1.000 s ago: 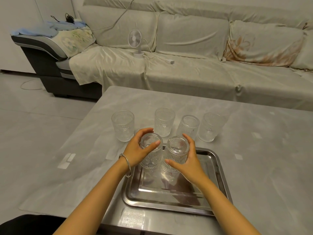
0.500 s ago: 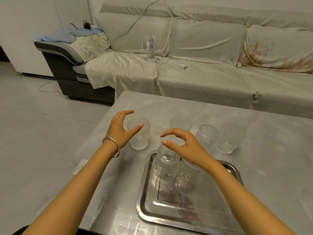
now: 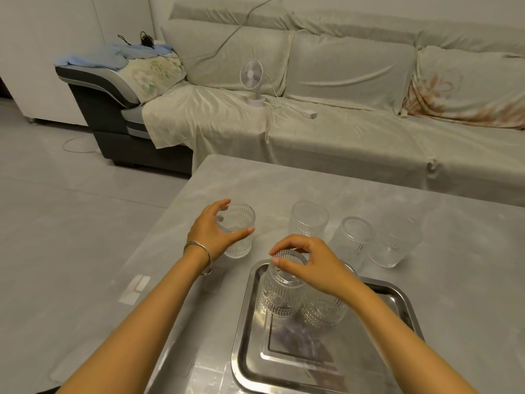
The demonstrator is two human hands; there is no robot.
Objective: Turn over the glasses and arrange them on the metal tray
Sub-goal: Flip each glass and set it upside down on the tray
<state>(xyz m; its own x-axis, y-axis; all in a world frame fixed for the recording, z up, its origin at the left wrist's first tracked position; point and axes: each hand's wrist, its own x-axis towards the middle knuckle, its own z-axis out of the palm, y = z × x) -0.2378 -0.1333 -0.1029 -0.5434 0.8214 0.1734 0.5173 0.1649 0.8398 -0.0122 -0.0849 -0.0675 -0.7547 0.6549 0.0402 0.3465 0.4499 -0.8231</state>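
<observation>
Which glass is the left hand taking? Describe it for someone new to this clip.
On the grey stone table, beyond the metal tray, stands a row of four ribbed clear glasses. It is the leftmost glass, the only one with the left hand around it.

Both hands (image 3: 211, 233) (image 3: 314, 265) forward, fingers curled

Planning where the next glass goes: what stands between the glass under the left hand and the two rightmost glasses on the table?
One upright glass, seen in the head view.
</observation>
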